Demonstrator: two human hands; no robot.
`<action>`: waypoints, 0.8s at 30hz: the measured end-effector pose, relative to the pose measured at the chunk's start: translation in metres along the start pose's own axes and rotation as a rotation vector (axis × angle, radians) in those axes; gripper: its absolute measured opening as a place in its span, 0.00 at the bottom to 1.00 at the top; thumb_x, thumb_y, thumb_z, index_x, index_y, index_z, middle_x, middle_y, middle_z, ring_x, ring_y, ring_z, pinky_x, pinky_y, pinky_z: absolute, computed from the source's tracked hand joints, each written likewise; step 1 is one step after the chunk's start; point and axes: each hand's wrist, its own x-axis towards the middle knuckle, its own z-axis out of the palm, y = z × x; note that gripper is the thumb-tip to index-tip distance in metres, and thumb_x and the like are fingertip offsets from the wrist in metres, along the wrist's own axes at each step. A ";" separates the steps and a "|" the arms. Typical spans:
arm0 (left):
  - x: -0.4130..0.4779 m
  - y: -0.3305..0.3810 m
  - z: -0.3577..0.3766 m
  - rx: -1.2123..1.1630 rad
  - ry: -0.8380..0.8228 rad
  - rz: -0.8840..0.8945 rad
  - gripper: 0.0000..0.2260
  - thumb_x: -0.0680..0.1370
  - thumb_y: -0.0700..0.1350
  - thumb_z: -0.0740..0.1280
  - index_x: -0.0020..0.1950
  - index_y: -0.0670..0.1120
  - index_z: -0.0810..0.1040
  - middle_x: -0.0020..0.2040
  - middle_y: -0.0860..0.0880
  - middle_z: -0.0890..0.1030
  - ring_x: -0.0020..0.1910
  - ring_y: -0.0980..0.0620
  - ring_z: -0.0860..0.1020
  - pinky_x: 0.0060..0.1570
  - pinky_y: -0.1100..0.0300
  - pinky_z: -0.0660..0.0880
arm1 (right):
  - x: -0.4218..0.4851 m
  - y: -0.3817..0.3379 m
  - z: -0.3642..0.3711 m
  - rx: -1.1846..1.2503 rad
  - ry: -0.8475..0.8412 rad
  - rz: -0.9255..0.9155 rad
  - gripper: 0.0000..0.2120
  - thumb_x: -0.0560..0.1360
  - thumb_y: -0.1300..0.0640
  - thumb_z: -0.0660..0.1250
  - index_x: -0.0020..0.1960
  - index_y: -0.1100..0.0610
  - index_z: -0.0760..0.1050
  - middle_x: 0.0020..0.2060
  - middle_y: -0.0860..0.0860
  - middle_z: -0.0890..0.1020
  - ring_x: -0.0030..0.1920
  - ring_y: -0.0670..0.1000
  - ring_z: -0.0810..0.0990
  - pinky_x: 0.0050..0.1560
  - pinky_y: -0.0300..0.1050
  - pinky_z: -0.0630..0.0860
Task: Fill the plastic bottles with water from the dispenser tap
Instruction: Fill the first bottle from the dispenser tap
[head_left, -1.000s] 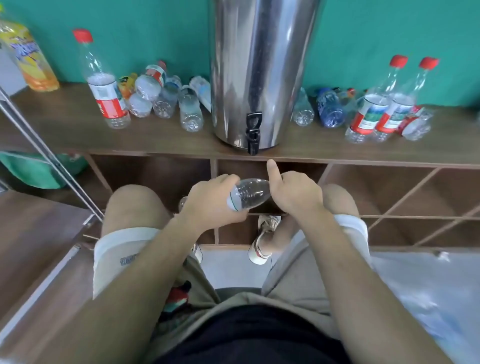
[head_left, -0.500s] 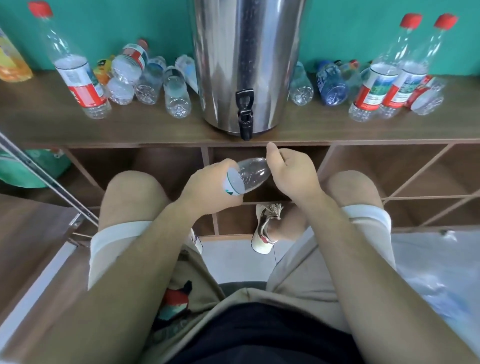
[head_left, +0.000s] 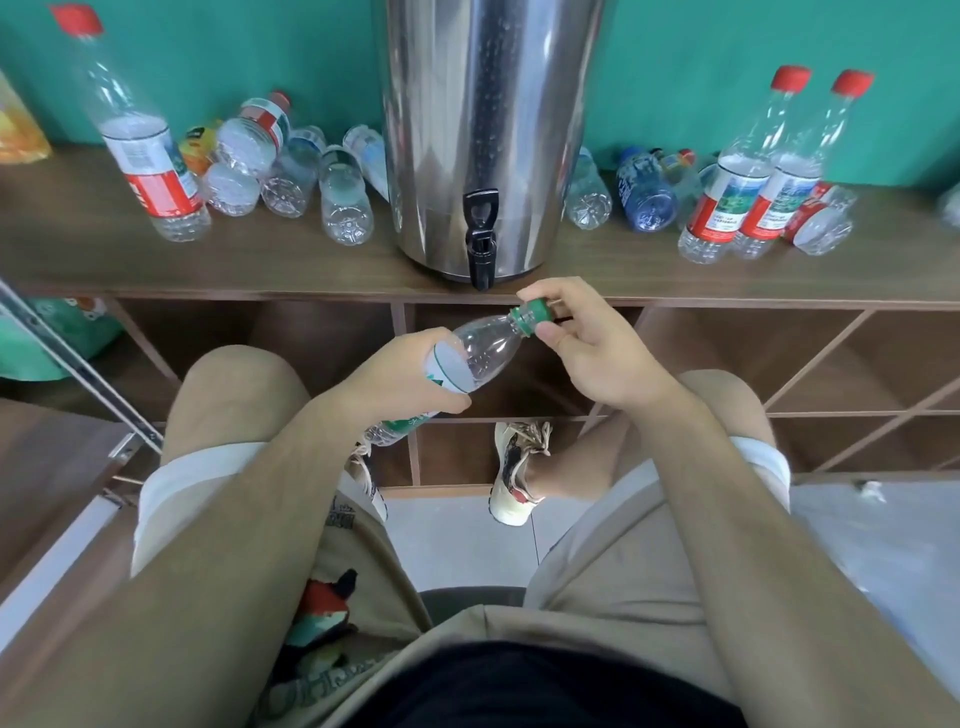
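Now pinching newly exposed cap (head_left: 531, 317) with right hand (head_left: 597, 364), clasping bottle (head_left: 485, 348) in left hand (head_left: 405, 382); uncapping, ahead of filling.

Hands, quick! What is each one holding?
Left hand: grips the bottle.
Right hand: fingers pinch the green cap.

Both hands meet above the knees, forearms converging.
Left hand (head_left: 396, 374) wraps the bottle (head_left: 485, 347) body, knuckles up; right hand (head_left: 597, 353) pinches its green cap (head_left: 531, 317) between thumb and curled fingers (head_left: 566, 288).
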 end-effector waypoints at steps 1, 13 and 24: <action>0.000 -0.001 0.000 -0.008 0.011 -0.010 0.22 0.60 0.60 0.78 0.51 0.64 0.76 0.46 0.63 0.82 0.46 0.61 0.82 0.42 0.61 0.77 | -0.001 -0.001 -0.002 0.019 0.018 -0.004 0.18 0.83 0.69 0.64 0.65 0.50 0.75 0.63 0.50 0.76 0.58 0.40 0.76 0.64 0.38 0.73; -0.008 -0.024 0.031 -0.252 0.042 -0.188 0.34 0.64 0.50 0.85 0.63 0.64 0.70 0.60 0.60 0.73 0.60 0.51 0.78 0.60 0.49 0.80 | 0.005 0.033 0.003 0.216 0.584 0.323 0.13 0.78 0.55 0.77 0.52 0.46 0.73 0.51 0.43 0.84 0.52 0.38 0.84 0.49 0.28 0.77; 0.027 -0.030 0.049 -0.299 0.041 -0.191 0.35 0.67 0.48 0.84 0.63 0.67 0.66 0.59 0.60 0.75 0.60 0.51 0.79 0.61 0.50 0.81 | 0.055 0.067 -0.012 -0.224 0.490 0.336 0.16 0.81 0.53 0.71 0.68 0.53 0.75 0.61 0.47 0.82 0.69 0.52 0.70 0.70 0.49 0.67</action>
